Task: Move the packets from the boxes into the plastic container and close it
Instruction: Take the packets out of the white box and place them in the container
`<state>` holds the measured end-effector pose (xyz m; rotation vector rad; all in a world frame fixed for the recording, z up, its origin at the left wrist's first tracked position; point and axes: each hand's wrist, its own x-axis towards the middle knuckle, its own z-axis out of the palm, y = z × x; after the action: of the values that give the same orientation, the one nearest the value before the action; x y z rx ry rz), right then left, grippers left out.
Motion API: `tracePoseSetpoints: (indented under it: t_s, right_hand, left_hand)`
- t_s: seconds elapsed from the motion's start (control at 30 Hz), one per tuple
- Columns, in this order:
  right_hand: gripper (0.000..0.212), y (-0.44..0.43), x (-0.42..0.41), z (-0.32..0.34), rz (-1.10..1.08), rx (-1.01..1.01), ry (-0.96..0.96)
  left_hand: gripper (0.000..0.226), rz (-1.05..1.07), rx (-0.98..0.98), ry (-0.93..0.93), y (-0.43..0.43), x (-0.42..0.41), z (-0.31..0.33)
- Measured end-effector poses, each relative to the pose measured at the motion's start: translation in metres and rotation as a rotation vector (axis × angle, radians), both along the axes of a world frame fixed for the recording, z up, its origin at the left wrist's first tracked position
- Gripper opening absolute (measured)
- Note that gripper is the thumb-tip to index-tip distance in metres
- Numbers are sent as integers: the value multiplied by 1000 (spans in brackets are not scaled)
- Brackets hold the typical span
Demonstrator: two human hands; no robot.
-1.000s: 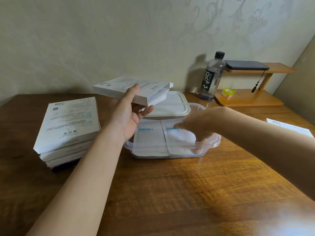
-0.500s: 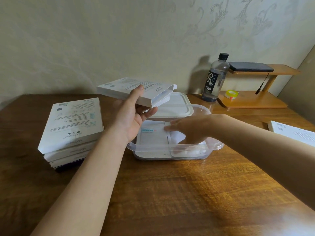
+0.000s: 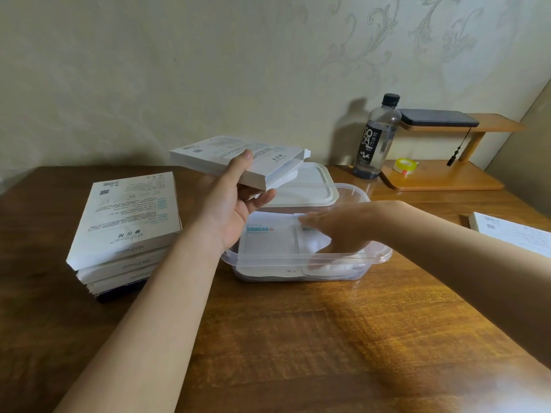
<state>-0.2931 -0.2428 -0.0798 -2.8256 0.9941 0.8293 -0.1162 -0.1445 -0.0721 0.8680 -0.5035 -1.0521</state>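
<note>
A clear plastic container (image 3: 351, 257) stands on the wooden table with white packets (image 3: 268, 242) lying flat inside. My right hand (image 3: 331, 231) reaches into it, fingers flat on the right-hand packet. My left hand (image 3: 235, 201) grips a white box (image 3: 238, 159) and holds it in the air above the container's far left corner, its open end pointing right. The white lid (image 3: 310, 186) lies behind the container. A stack of three white boxes (image 3: 125, 228) sits to the left.
A water bottle (image 3: 377, 138) and a wooden stand (image 3: 441, 174) carrying a roll of tape (image 3: 404, 166) and a dark phone (image 3: 438, 117) sit at the back right. Another white box (image 3: 512, 234) lies at the right edge. The wall runs behind the table.
My right hand has slid left across the packets inside the container. My left hand has kept the box aloft in almost the same spot.
</note>
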Motion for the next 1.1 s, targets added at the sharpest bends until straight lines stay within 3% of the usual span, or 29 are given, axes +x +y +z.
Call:
tracePoseSetpoints:
  t_s: [0.7,0.9,1.1]
  right_hand:
    - [90,-1,-2,9,-34,-39,23]
    - [77,0,1,-1,-29,-72,70]
    - [77,0,2,-1,-28,-67,86]
  left_hand:
    - [14,-8,-6,-20,0,0,0]
    - [11,-6,-11,-24,1,-2,1]
    - [12,-2,-15,-25,2,-4,3]
